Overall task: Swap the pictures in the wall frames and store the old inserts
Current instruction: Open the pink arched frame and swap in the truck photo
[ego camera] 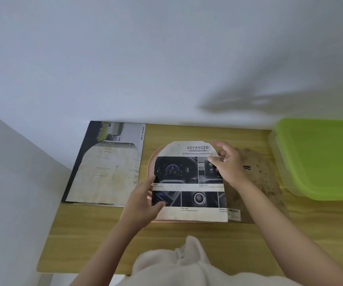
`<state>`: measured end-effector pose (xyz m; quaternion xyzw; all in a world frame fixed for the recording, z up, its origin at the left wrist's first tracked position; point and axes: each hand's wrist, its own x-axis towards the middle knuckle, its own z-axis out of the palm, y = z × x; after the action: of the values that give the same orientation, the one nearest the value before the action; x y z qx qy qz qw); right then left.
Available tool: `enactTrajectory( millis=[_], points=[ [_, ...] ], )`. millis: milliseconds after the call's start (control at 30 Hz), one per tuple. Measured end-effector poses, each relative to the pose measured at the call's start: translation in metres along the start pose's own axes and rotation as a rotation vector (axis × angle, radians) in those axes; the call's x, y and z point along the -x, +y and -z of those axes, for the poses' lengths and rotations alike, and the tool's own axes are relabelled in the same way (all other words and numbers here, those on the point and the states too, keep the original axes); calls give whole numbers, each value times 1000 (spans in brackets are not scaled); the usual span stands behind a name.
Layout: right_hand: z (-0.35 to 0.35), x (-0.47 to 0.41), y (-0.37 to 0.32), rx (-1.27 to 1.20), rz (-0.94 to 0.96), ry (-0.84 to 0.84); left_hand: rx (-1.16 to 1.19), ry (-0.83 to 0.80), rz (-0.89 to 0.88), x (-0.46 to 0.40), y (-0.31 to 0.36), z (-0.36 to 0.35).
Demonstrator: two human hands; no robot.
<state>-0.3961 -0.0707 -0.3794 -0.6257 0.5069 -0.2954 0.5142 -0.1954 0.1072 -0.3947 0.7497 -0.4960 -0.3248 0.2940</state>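
— So, from the head camera: what are the hands doing?

— Both are on the arch-cut insert (189, 182), a brochure page trimmed to a rounded top. The left hand (143, 203) pinches its left edge, thumb on the printed face; the right hand (228, 166) pinches the upper right corner with curled fingers. My guess is that gripping two opposite points keeps the sheet flat while it is lined up.

— Lined up with what?

— The arch-shaped frame (152, 159) directly beneath it — only a thin pinkish rim shows past the paper at the left shoulder and along the bottom edge. The sheet's lower right corner overhangs the rim, so it is not yet squared.

— And around the hands?

— Left of the left hand lies the brochure (104, 166) with an arch cut out of it. Under and beyond the right hand sits a brown backing board (257, 182), probably the frame's back, waiting. Further right is a green-lidded box (319, 157), likely storage for old inserts.

— Room to move?

— Bare table (96, 240) lies nearer the person than the hands; the wall closes off the far edge.
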Motion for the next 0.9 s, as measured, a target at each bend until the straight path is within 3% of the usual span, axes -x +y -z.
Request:
enactTrajectory(
  millis=[300,700,900],
  points=[
    [69,45,35,-37,-7,84,93,-14,-52,31,41,-56],
    [246,142,136,100,-43,182,124,-168,10,93,128,-232],
    [301,155,180,238,-70,211,78,-171,-2,108,161,-302]
  ],
)
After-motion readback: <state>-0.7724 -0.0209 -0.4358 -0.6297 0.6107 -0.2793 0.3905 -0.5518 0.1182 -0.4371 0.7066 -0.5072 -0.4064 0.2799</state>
